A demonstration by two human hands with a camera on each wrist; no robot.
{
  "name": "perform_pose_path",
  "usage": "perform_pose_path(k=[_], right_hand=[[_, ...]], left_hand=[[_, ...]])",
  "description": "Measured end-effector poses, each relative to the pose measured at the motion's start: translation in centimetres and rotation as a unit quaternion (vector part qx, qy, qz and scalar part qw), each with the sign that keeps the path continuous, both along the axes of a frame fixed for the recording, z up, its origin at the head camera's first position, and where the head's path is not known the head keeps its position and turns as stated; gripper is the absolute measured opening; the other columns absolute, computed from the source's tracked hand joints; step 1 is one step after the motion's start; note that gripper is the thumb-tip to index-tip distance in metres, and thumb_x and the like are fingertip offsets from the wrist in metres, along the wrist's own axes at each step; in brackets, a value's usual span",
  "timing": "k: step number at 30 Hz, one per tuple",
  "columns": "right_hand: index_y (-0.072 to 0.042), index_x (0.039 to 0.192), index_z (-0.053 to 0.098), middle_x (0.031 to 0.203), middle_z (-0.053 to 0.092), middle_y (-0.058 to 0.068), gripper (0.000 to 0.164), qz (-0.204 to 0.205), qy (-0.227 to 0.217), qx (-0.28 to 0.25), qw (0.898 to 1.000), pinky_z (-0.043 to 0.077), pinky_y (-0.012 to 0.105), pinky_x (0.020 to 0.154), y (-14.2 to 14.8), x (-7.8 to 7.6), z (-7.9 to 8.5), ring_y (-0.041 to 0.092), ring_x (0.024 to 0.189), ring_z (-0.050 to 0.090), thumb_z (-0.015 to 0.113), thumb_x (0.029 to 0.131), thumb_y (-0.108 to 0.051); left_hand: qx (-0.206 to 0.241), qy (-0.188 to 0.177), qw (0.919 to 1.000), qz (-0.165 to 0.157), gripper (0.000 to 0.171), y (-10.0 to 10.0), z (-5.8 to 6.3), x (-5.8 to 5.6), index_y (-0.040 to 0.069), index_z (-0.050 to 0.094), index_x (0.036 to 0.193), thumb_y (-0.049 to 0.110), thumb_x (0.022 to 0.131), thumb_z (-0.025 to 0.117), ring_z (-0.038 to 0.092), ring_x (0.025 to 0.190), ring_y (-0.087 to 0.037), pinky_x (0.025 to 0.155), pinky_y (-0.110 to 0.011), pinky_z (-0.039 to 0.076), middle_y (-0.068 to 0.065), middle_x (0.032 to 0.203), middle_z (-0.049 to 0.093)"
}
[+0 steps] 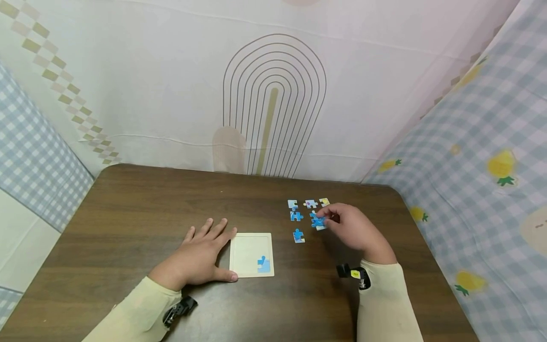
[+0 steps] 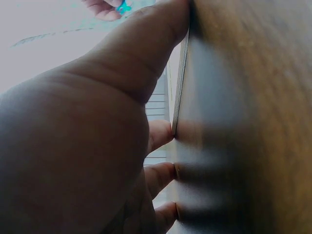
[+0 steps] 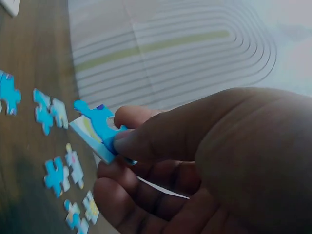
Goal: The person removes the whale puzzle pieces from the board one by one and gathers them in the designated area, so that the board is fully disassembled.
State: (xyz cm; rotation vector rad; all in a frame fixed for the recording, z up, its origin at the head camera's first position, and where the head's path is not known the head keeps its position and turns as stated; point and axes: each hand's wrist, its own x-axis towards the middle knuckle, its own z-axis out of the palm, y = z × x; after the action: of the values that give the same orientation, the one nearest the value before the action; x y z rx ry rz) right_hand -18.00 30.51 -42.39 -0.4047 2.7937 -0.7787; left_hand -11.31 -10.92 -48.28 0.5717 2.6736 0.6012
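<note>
My right hand pinches a blue jigsaw piece with a pale edge between thumb and fingers, lifted off the table in the right wrist view. Below and around it lie several loose jigsaw pieces, mostly blue. On the left, my left hand rests on the table with its fingers spread. Its thumb and index finger touch the left side of a square, cream puzzle tray. One blue piece lies in the tray's near right corner. In the left wrist view the tray's edge shows beside the thumb.
The dark brown wooden table has rounded far corners. Behind it hangs a pale patterned cloth, with checked cloth along the right side. Each wrist wears a small black camera.
</note>
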Motion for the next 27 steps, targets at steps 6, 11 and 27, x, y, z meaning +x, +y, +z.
perform_pose_path(k=[6,11,27], right_hand=[[-0.011,0.124,0.080,0.103,0.073,0.002,0.019,-0.009,-0.042,-0.002,0.999,0.057,0.038,0.085,1.1,-0.9,-1.6,0.018,0.092,0.066,0.067,0.111,-0.010],[-0.009,0.121,0.080,0.102,0.075,0.004,0.017,-0.021,-0.063,-0.019,0.998,0.059,0.038,0.085,1.7,-1.5,-3.0,0.017,0.087,0.070,0.068,0.109,-0.009],[-0.006,0.115,0.081,0.098,0.077,0.004,0.013,-0.027,-0.079,-0.014,0.996,0.061,0.034,0.076,2.0,-2.1,-4.5,0.016,0.079,0.069,0.073,0.106,-0.010]], left_hand=[[0.003,0.003,1.0000,0.003,0.122,-0.1,0.0,0.1,0.025,0.033,0.180,0.080,0.084,0.084,0.013,0.174,-0.052,0.131,-0.086,0.011,-0.014,0.189,0.019],[0.004,0.004,1.0000,0.003,0.121,-0.1,0.0,0.1,0.025,0.033,0.180,0.080,0.084,0.084,0.013,0.174,-0.052,0.131,-0.086,0.011,-0.014,0.189,0.019],[-0.003,0.005,1.0000,0.003,0.121,-0.1,-0.3,0.0,0.026,0.033,0.180,0.080,0.085,0.084,0.011,0.175,-0.051,0.131,-0.086,0.010,-0.013,0.190,0.018]])
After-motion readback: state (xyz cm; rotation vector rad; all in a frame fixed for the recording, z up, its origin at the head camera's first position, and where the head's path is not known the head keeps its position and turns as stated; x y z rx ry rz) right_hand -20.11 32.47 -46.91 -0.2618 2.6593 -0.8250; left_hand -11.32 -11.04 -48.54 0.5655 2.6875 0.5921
